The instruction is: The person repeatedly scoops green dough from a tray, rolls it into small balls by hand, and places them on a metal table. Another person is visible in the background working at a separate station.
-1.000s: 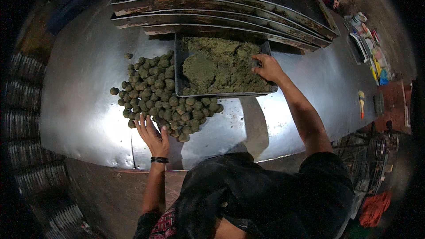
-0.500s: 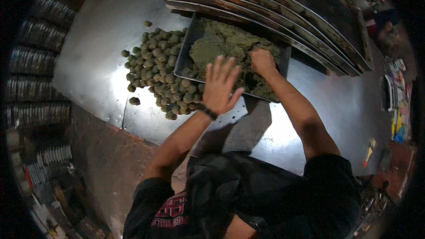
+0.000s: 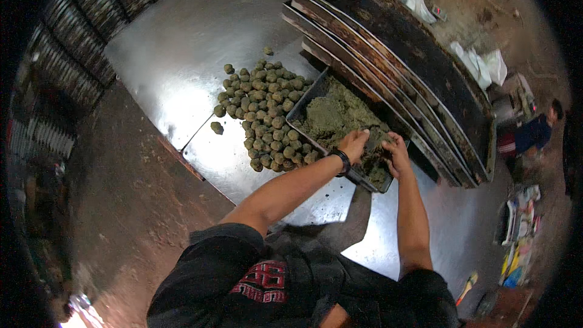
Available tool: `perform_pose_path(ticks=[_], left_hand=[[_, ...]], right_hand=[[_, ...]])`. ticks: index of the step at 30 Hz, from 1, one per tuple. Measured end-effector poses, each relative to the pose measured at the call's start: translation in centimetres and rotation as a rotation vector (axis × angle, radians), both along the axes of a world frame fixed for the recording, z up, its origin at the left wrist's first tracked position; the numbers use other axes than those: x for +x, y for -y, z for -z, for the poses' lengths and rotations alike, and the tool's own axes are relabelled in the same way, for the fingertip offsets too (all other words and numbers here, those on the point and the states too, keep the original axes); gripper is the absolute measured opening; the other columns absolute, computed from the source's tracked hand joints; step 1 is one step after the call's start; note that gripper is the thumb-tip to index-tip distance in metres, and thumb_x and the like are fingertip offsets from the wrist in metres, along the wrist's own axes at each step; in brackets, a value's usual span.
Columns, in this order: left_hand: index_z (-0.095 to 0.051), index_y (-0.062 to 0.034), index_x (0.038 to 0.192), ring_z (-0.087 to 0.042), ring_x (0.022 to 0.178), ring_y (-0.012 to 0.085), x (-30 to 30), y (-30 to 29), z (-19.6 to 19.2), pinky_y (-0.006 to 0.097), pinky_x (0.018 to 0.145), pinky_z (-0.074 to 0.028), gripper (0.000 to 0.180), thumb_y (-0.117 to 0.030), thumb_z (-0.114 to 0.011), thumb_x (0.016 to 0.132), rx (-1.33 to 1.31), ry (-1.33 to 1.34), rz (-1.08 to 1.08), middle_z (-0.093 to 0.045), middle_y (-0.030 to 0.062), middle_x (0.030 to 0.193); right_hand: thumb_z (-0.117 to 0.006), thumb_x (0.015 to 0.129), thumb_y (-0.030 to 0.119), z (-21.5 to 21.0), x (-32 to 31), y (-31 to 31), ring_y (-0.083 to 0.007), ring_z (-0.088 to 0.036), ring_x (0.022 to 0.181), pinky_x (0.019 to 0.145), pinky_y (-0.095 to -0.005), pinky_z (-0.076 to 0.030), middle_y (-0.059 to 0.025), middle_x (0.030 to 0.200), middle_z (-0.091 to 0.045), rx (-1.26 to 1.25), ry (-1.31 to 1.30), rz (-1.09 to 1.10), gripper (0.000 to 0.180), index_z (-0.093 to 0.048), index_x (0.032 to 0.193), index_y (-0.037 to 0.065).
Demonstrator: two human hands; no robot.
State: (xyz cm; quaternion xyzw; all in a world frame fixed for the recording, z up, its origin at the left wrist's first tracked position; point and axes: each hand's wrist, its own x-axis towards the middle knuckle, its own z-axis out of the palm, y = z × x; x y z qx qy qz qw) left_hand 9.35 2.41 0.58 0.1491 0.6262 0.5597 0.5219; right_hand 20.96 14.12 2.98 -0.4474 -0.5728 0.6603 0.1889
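Note:
A dark rectangular tray (image 3: 297,126) holds crumbly green-brown paste (image 3: 334,109). Over its near right end, my two hands are close together. My left hand (image 3: 354,146), with a dark band at the wrist, is closed with its fingers bent; whatever is in it is hidden. My right hand (image 3: 398,157) curls its fingers and thumb round some of the dark paste, facing the left hand. To the left of the tray lies a heap of round green-brown balls (image 3: 267,109), several of them loose at its edges.
Large, long dark trays (image 3: 401,67) lean in a stack just behind the paste tray. Everything stands on a shiny metal table (image 3: 176,42). A brush (image 3: 466,288) lies at the lower right. Another person (image 3: 534,133) is far off at the right.
My left hand has gone from spread flat above the tray's near edge to closed near the right hand. My right hand has lifted out of the paste. The view has turned.

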Motion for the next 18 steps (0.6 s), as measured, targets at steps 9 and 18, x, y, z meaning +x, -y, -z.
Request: perform_pose_path(ticks=[9,18], left_hand=[[-0.048,-0.0065,0.111,-0.056,0.086,0.0274,0.9,-4.2,-0.7,0.043,0.065,-0.048,0.039,-0.038,-0.034,0.092,0.03,0.249,-0.048,-0.057,0.0123,0.101],[-0.053,0.0,0.09,-0.055,0.082,0.0373,0.6,-4.1,3.8,0.048,0.073,-0.04,0.041,-0.037,-0.036,0.09,0.043,-0.794,-0.222,-0.059,0.0203,0.084]], right_hand=[[-0.066,0.067,0.004,-0.4,1.2,1.3,-0.0216,-0.057,0.091,0.078,-0.0336,-0.047,-0.0089,0.102,-0.058,0.901,0.024,-0.303,0.046,-0.054,0.112,0.006],[-0.063,0.063,0.009,-0.5,-0.1,2.4,-0.0322,-0.059,0.085,0.076,-0.0387,-0.047,-0.0148,0.095,-0.061,1.035,0.035,-0.365,0.037,-0.061,0.1,0.006]])
